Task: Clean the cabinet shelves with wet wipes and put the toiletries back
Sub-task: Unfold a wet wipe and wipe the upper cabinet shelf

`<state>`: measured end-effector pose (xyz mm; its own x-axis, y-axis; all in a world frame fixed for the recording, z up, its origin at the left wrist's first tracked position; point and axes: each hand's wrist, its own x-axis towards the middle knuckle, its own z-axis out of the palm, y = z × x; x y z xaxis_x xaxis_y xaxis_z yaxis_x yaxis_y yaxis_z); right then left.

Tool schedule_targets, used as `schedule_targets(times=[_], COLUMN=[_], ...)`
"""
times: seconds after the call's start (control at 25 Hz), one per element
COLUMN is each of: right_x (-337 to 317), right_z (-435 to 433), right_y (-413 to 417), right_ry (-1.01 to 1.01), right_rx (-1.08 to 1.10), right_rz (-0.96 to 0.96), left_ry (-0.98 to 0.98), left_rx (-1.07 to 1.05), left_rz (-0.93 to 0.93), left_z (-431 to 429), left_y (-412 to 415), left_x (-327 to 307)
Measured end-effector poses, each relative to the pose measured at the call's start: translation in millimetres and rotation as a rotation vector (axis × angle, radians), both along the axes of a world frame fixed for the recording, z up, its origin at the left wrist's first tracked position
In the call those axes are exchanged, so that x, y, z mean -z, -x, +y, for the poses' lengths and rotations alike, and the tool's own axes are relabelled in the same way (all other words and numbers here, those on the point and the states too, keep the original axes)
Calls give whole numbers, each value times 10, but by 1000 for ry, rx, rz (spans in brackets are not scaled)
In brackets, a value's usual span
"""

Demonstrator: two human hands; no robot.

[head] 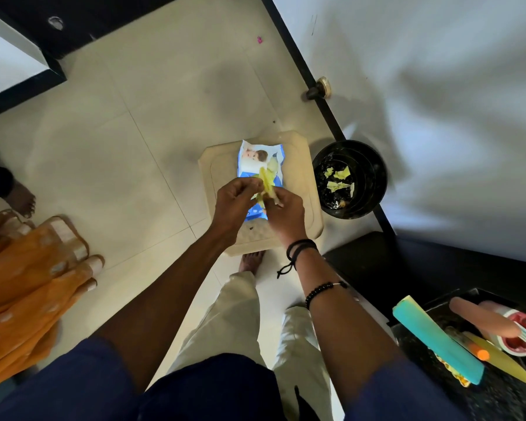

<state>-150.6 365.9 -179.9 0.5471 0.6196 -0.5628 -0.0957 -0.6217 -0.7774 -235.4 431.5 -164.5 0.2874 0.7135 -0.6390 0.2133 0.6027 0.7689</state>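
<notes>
A blue and white pack of wet wipes (257, 161) lies on a beige plastic stool (298, 153) in the middle of the floor. Over the pack, a yellowish wet wipe (267, 183) is pinched from both sides: my left hand (236, 202) grips its left part and my right hand (286, 212) grips its lower right part. The near end of the pack is hidden under my hands. Toiletries lie at the bottom right on a dark counter (498, 393): a teal box (434, 338), a yellow tube (504, 363), a pinkish tube (480, 316) and a red and white tub (523, 335).
A black bin (374, 177) with crumpled used wipes stands right of the stool against the white wall. A door stopper (319, 88) sits at the black skirting. Another person in orange clothing (22, 284) stands at the left, with a bare foot (20, 199). My own foot (251, 259) is just behind the stool.
</notes>
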Motion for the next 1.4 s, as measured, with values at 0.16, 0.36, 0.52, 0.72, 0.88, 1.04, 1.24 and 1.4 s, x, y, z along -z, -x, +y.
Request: schedule_targets(times=[0.16,0.36,0.52,0.72,0.88,1.04,1.24,1.4], right_x=[-348,-885,-1109,-1437,-1626,-1777,-1840,-1942], right_z=[-202,-628,-1075,-1817,-2375,-2759,-3159,-3390], right_y=[-63,-107,-115,-212,-223,-196,-257,-350], right_ry=[-12,-8,-38,-107,-144,-180,-217,-311], right_rx=[226,360,415,609,705,786,838,778], right_rz=[465,623,568,437,355,308,266,235], left_ry=[17,-112,-264,-167,81,87,-7,-52], left_rx=[45,308,406,464,516,610,758,882], left_rz=[64,97,129,34,-67,-99,-115,-117], left_z=[-42,-372,-663,-1070,-1438,-1783,-2106,-2293], left_y=[48,61,-22,-177,-373,-574,-790,-930], left_x=[-242,-697,-929,-1195,-1389,-1526,-1656,-1713])
